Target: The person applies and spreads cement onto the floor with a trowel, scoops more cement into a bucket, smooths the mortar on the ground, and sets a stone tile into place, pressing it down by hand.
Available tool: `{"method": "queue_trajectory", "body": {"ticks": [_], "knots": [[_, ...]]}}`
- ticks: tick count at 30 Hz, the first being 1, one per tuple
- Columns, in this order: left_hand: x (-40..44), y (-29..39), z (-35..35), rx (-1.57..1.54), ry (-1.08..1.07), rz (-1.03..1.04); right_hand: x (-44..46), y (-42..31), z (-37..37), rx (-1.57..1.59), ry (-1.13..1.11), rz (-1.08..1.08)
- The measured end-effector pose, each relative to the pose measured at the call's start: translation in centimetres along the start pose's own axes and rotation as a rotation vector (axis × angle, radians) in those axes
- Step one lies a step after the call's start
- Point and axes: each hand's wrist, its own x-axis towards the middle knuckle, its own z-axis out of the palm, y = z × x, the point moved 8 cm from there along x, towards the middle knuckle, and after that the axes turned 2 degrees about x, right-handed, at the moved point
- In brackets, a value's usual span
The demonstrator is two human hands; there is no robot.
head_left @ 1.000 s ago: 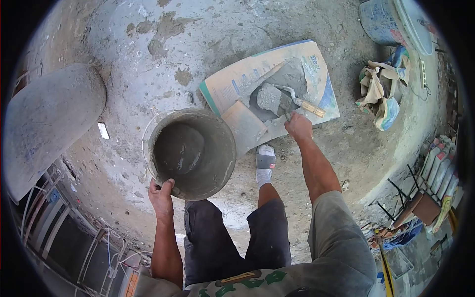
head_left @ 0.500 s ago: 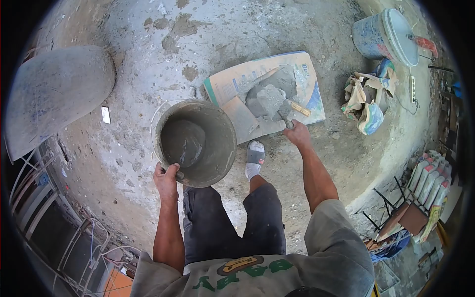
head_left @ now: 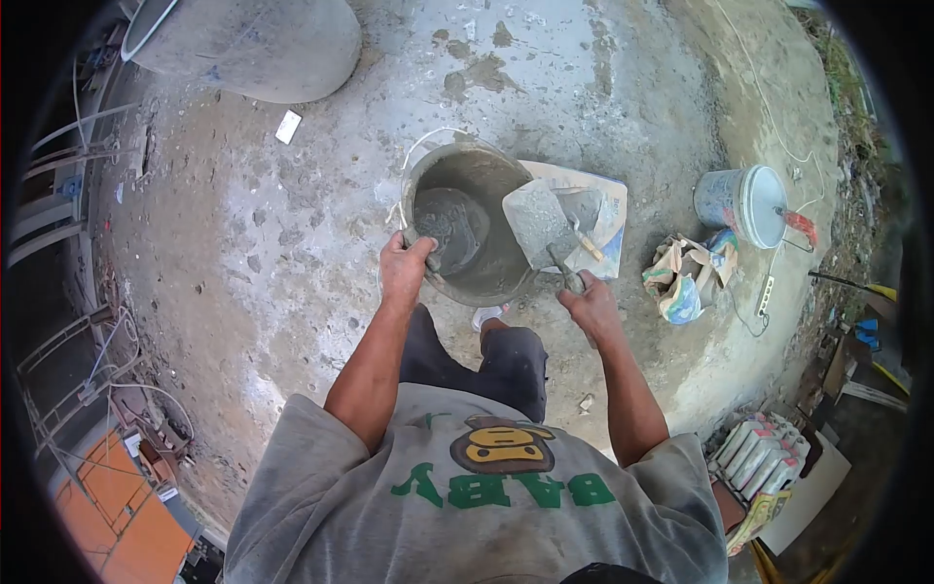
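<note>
My left hand (head_left: 402,271) grips the near left rim of a bucket (head_left: 504,268), which is tilted so its inside faces me. Wet grey mortar (head_left: 449,229) covers part of the bucket's bottom. My right hand (head_left: 593,310) is closed around the handle of a trowel (head_left: 537,226). Grey powder coats the trowel's blade, which overlaps the bucket's right rim in view. Just beyond lies an opened cement bag (head_left: 615,209) with grey powder on it, partly hidden by bucket and trowel. A wooden handle (head_left: 588,243) of another tool sticks out over the bag.
A large grey tub (head_left: 282,49) stands at the upper left, near a white rectangular piece (head_left: 288,127). To the right are a lidded bucket (head_left: 730,200), a crumpled torn bag (head_left: 686,277) and a power strip (head_left: 767,295). Stacked bags (head_left: 759,457) sit at lower right.
My right hand has raised the powder-laden trowel from the cement bag to the bucket's right rim. With my left hand, the bucket has shifted toward the bag, covering part of it. The view has turned.
</note>
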Motion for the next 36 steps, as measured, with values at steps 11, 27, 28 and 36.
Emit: {"method": "queue_trajectory", "body": {"ticks": [11, 27, 28, 36], "knots": [[-0.8, 5.3, -25.9, -0.038, 0.172, 0.051, -6.6, -24.1, 17.6, -0.008, -0.249, -0.113], [-4.8, 12.8, -77.5, -0.163, 0.787, 0.097, -14.1, -65.2, 60.7, -0.500, -0.754, -0.615], [-5.2, 12.5, -79.9, -0.279, 0.859, 0.112, -15.0, -67.4, 62.9, -0.493, -0.756, -0.635], [-1.7, 12.5, -99.7, -0.628, 1.047, 0.205, -16.9, -81.9, 83.8, -0.635, -0.970, -0.708]]}}
